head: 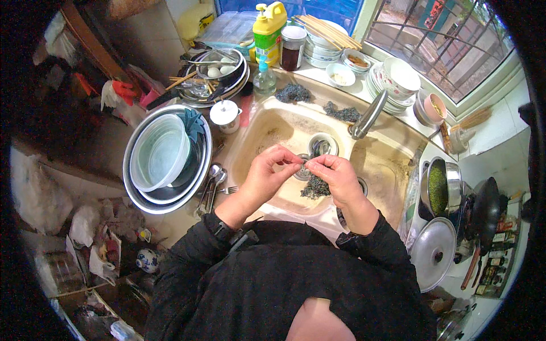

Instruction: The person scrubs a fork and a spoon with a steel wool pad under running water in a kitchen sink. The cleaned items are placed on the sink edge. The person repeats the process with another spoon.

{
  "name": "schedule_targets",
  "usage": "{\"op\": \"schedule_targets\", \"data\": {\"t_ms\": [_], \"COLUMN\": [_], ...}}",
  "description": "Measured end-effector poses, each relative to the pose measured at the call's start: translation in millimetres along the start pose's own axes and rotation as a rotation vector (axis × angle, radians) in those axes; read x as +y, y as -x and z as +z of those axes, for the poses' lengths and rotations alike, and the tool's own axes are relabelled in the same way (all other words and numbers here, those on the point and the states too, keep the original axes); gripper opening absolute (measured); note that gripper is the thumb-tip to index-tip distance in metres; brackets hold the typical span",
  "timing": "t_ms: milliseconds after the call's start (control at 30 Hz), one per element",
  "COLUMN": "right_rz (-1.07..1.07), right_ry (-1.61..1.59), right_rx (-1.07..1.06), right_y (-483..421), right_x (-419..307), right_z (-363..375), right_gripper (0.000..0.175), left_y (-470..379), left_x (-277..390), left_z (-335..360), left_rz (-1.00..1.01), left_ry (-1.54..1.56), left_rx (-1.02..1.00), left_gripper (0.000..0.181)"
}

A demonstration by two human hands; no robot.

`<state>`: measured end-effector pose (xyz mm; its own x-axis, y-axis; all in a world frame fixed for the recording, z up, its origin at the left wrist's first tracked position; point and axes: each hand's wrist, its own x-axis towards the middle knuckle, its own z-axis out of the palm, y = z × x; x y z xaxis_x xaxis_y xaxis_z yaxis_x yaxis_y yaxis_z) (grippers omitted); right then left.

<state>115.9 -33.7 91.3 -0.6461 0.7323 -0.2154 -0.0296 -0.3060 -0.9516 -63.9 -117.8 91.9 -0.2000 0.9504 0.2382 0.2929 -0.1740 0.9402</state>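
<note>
Both hands meet over the left basin of a double sink (260, 128). My left hand (273, 168) has thumb and fingertips brought together; whether anything thin lies between them is too small to tell. Facing it, my right hand (335, 172) pinches with thumb and forefinger, and what it may hold is not clear. A dark scouring mesh (316, 187) hangs or lies just below the right fingers; contact cannot be told. Behind the fingertips sits a round metal drain strainer (303, 172). A small white bowl (323, 138) holding metal pieces stands in the basin beyond the hands.
Nested basins (160, 153) stand left, beside spoons and a fork (230, 190). The faucet (371, 115) rises behind the sink near two dark scourers (293, 93). Bowls (401, 76), a yellow-green detergent jug (269, 34) and a lidded white mug (225, 115) line the back. A pot lid (434, 255) leans right.
</note>
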Motion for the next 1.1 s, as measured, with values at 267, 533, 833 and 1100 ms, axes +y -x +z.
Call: {"op": "schedule_targets", "data": {"t_ms": [267, 533, 833, 1100], "right_rz": [0.083, 0.163, -0.422, -0.041], "right_ry": [-0.123, -0.152, 0.843, 0.893], "right_rx": [-0.015, -0.038, 0.027, 0.032], "right_y": [8.9, 18.5, 36.6, 32.9], "right_x": [5.8, 3.8, -4.0, 32.6], "right_z": [-0.9, 2.1, 3.2, -5.1], "right_gripper": [0.014, 0.018, 0.024, 0.022], "left_y": [2.7, 8.2, 58.5, 166.4], "left_x": [13.6, 27.0, 29.4, 8.6], "left_z": [3.5, 3.6, -51.0, -195.8], "left_rz": [0.397, 0.586, 0.268, -0.060], "left_ry": [-0.443, -0.626, -0.615, -0.507], "left_rx": [0.065, 0.069, 0.259, 0.919], "left_gripper": [0.013, 0.014, 0.012, 0.007]}}
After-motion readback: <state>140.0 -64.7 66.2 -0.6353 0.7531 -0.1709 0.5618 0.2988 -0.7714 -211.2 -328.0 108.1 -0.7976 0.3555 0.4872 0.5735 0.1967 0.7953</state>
